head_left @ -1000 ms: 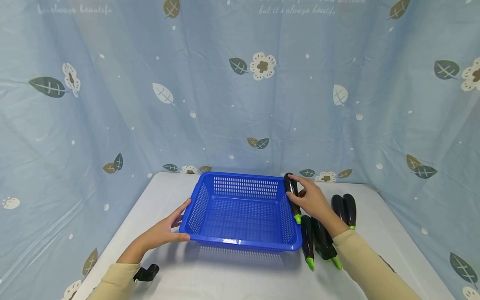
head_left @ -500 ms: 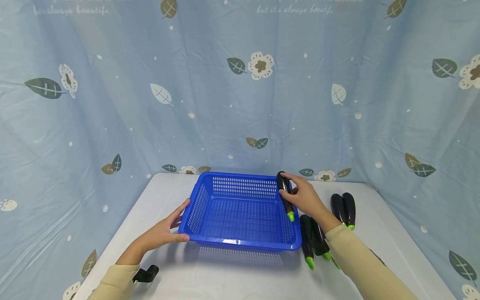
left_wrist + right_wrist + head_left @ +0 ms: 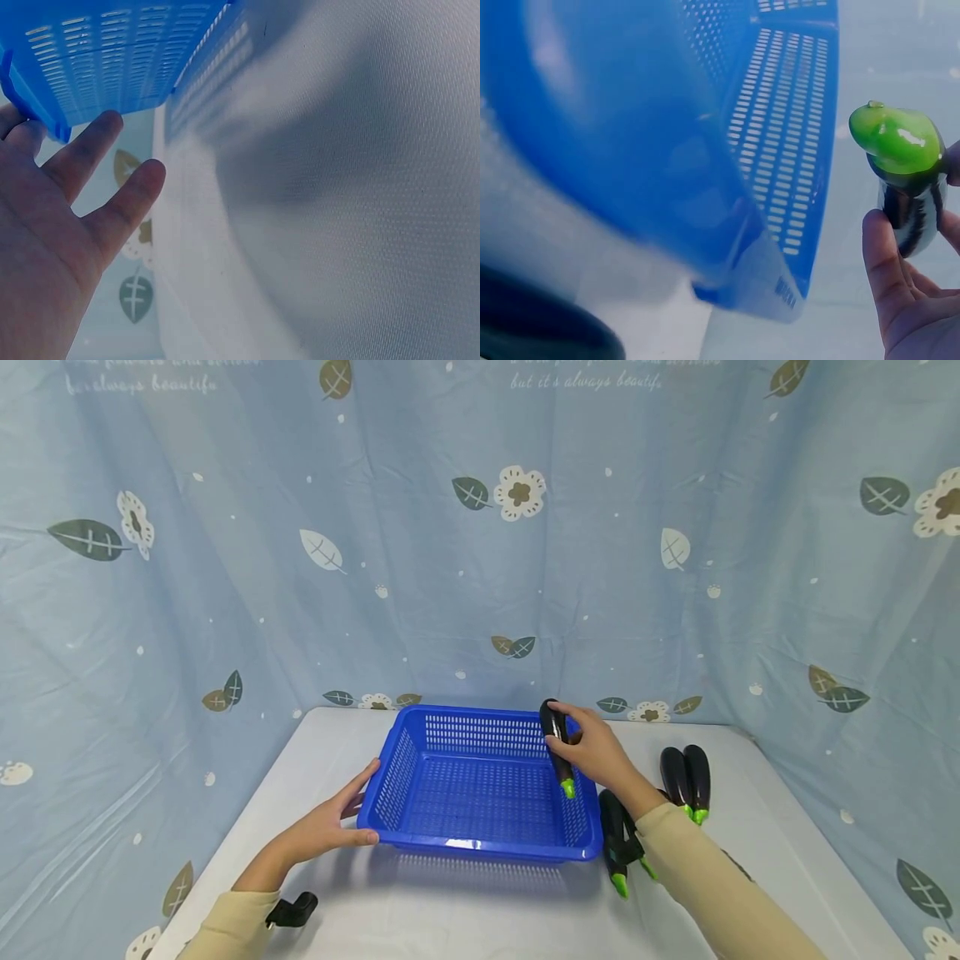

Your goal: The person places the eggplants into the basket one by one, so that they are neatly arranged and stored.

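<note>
My right hand (image 3: 596,752) holds a dark, glossy eggplant (image 3: 556,735) over the right side of a blue plastic basket (image 3: 480,845). In the right wrist view the green cap of the eggplant (image 3: 900,139) points toward the camera, with fingers and thumb around its body. Spread across the basket's left side, my left hand (image 3: 322,827) touches the rim with its thumb and index finger. In the left wrist view the nearer fingers (image 3: 124,206) are straight and apart from the basket wall. Nothing lies inside the basket.
Right of the basket lies another eggplant (image 3: 613,827), with more partly hidden behind the right arm. Two eggplants (image 3: 697,781) lie side by side further right. A white table (image 3: 465,927) bears everything, and a patterned blue curtain (image 3: 420,568) hangs behind it.
My right hand has carried the eggplant left, from the basket's right rim to above its inside. The left hand and the basket have stayed in place.
</note>
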The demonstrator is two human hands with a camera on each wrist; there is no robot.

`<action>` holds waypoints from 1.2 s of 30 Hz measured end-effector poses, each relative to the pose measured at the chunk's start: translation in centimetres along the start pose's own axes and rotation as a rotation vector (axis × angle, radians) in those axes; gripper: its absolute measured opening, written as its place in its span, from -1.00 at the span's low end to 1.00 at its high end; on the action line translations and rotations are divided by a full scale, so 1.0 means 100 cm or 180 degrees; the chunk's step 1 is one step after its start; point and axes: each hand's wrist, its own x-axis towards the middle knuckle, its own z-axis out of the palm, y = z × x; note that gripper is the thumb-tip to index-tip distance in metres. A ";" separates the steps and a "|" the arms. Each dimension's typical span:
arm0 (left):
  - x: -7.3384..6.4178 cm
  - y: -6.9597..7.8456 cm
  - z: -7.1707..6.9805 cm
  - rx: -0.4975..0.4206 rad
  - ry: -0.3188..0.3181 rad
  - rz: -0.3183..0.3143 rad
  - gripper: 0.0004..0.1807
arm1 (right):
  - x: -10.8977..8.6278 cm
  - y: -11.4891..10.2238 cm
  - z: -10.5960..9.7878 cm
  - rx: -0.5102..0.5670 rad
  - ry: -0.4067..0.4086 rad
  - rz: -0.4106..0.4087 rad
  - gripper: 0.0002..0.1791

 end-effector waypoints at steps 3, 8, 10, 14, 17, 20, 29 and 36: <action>0.000 0.001 0.000 -0.0015 -0.0004 -0.0003 0.22 | 0.004 -0.003 0.002 0.0011 -0.0001 -0.0007 -0.32; 0.000 0.003 0.000 -0.0029 -0.0013 -0.0007 0.22 | 0.008 -0.004 0.007 0.0046 -0.0032 -0.0015 -0.31; 0.000 0.003 0.000 -0.0033 -0.0012 0.0006 0.23 | 0.010 -0.005 0.009 0.0056 -0.0046 -0.0002 -0.31; 0.000 0.003 0.000 -0.0033 -0.0004 0.0007 0.23 | 0.013 -0.008 0.013 0.0089 -0.0033 -0.0003 -0.31; -0.001 0.004 0.000 -0.0050 -0.0006 -0.0015 0.23 | 0.016 -0.011 0.018 0.0100 -0.0031 -0.0020 -0.32; -0.001 0.004 0.000 -0.0059 -0.0005 -0.0021 0.24 | 0.018 -0.014 0.023 0.0119 -0.0075 -0.0005 -0.32; 0.000 0.003 0.001 -0.0034 0.0002 -0.0022 0.24 | 0.022 -0.021 0.041 0.0232 -0.0218 0.0033 -0.32; 0.000 0.005 0.001 -0.0027 0.0002 -0.0041 0.24 | 0.027 -0.029 0.049 0.0268 -0.0303 0.0009 -0.32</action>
